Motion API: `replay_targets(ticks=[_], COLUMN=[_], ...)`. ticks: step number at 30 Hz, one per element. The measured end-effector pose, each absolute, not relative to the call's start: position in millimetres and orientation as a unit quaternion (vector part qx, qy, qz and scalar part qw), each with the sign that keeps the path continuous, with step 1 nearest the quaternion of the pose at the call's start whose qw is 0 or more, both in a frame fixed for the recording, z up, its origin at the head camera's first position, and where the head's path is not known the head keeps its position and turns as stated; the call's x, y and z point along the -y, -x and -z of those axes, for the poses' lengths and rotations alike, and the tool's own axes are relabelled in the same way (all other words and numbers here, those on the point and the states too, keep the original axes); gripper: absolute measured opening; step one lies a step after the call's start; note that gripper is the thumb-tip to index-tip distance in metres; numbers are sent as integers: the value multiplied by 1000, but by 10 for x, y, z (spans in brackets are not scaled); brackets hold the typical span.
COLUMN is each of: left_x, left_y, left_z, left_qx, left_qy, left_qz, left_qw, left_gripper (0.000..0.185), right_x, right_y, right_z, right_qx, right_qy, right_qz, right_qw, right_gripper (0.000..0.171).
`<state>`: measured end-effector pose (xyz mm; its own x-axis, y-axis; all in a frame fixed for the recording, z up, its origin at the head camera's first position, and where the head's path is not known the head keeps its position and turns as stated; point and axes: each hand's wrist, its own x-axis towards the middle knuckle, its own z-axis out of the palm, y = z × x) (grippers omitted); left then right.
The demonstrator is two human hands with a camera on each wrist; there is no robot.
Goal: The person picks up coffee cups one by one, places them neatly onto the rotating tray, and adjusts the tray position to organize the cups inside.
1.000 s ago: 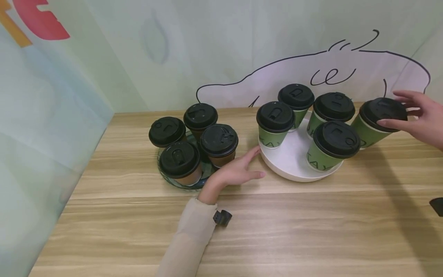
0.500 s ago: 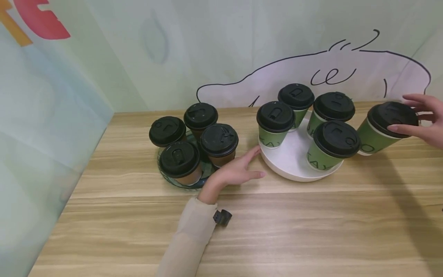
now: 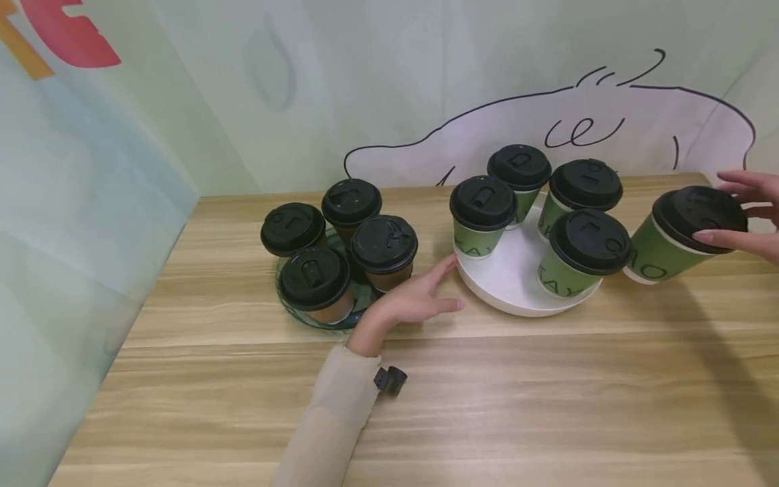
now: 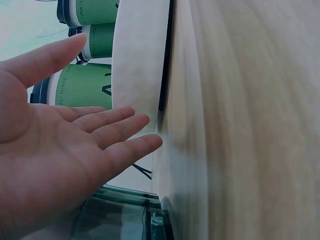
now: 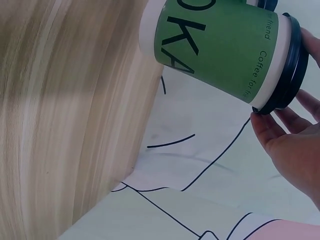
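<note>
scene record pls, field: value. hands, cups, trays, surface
right hand: holds a green cup by its black lid, tilted, right of the white tray
left hand: flat on the table, fingers straight, between the two trays
white tray: four green cups with black lids
glass tray: four brown cups with black lids
surface: wooden table
backdrop: pale sheet with a line drawing

Green cup (image 3: 675,240) carried further right off the white tray (image 3: 511,284), right hand (image 3: 751,216) withdrawing
</note>
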<state>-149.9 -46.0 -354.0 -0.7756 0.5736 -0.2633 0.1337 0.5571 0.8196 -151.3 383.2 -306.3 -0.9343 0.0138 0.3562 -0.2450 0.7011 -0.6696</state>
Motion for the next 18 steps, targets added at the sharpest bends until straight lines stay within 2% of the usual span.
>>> replay_targets(ticks=[18], left_x=[462], left_y=[1499], left_z=[3538], left_qx=[-842], left_qy=[-209], left_qz=[-422], left_qw=[263], left_gripper=[74], right_x=[-4080], right_y=[1742], right_z=[3005], right_qx=[916], right_qy=[-76], right_qz=[-347], right_qw=[186], right_gripper=[84])
